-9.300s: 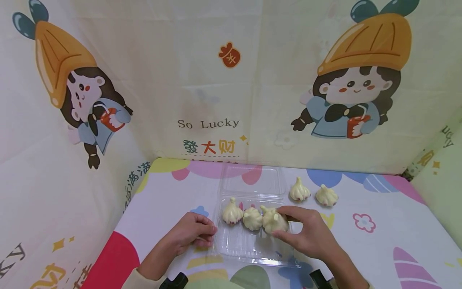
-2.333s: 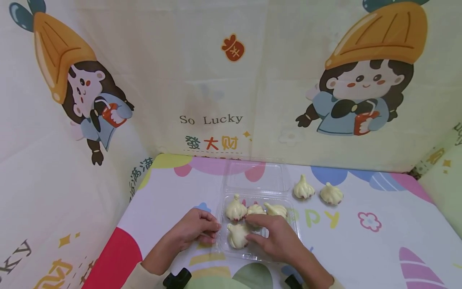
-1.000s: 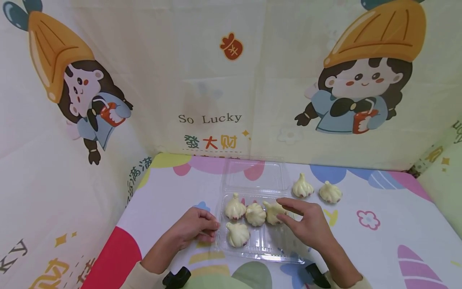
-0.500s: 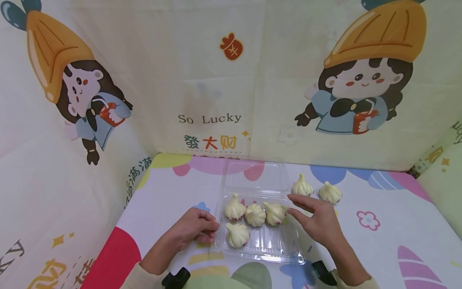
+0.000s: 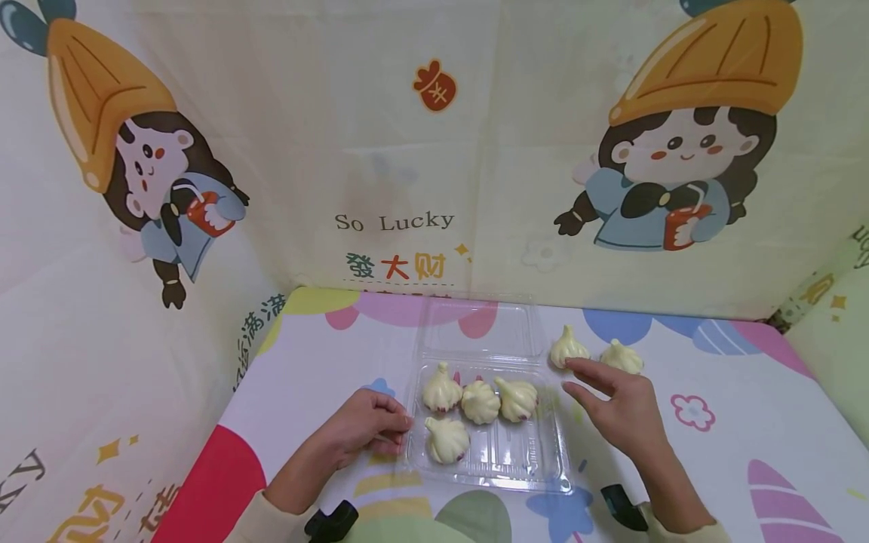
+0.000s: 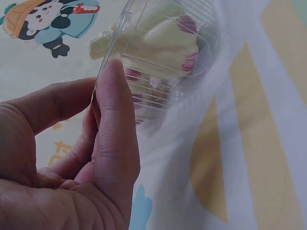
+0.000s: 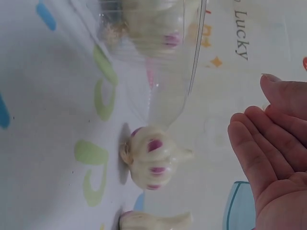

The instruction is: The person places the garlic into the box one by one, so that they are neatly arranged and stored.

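Note:
My left hand (image 5: pixel 366 430) pinches the left rim of a clear plastic clamshell box (image 5: pixel 498 480). The left wrist view shows the thumb (image 6: pixel 114 120) on the box's edge, with garlic behind the plastic. Inside are three garlic bulbs in a back row, the right one (image 5: pixel 518 400) tilted, and another bulb (image 5: pixel 448 440) at front left. My right hand (image 5: pixel 621 407) holds nothing, fingers apart from the thumb, just right of the box. Nearest it on the table are a garlic bulb (image 5: pixel 567 347) and a second one (image 5: pixel 622 356), partly behind the hand.
The box's clear lid (image 5: pixel 480 332) lies folded back toward the rear wall. A patterned cloth (image 5: pixel 706 483) covers the table, and printed cloth walls (image 5: pixel 380 166) stand behind and at the sides. Dark wrist-camera mounts (image 5: pixel 333 520) sit on both wrists.
A fourth bulb has been added at the box's front left. The right hand has left the back row's right bulb and moved right, toward the loose bulbs. The left hand stays on the rim.

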A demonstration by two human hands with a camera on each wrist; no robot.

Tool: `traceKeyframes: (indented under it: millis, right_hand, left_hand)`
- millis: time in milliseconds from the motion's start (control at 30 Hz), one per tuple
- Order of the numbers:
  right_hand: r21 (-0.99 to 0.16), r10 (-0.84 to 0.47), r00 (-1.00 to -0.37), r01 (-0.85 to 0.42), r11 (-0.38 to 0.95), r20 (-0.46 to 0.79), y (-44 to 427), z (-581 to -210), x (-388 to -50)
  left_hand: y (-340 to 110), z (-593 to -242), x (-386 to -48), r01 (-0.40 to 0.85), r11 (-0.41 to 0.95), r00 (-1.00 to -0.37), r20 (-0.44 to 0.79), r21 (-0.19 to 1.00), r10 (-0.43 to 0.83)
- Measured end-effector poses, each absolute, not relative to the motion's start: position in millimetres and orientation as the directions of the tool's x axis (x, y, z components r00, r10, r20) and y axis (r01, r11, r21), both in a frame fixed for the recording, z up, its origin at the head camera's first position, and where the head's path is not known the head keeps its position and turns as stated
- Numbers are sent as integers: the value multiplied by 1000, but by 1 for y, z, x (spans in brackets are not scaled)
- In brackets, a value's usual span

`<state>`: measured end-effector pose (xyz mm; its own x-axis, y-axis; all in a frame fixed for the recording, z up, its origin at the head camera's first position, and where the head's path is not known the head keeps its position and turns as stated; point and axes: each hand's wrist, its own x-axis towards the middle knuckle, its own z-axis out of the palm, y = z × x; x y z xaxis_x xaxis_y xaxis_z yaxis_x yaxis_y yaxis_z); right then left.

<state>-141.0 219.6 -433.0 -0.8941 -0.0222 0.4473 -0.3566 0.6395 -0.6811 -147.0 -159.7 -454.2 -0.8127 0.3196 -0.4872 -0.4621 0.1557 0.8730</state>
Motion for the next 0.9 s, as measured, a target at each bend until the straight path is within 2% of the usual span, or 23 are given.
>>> traceKeyframes:
  millis: [500, 800, 900]
  right_hand:
    - [-687, 95, -921, -211, 696, 379, 243, -431, -144]
    - [-715, 155, -908, -192, 673, 390, 252, -436, -150]
    - [-713, 184, -916, -140, 687, 357, 255, -436, -151]
  left_hand:
    - [-158, -456, -147, -466, 145, -811, -487, 873, 325]
    - [-160, -456, -147, -457, 143, -814, -478, 878, 330]
    - [-160, -456, -147, -457, 147, -814, -480, 877, 327]
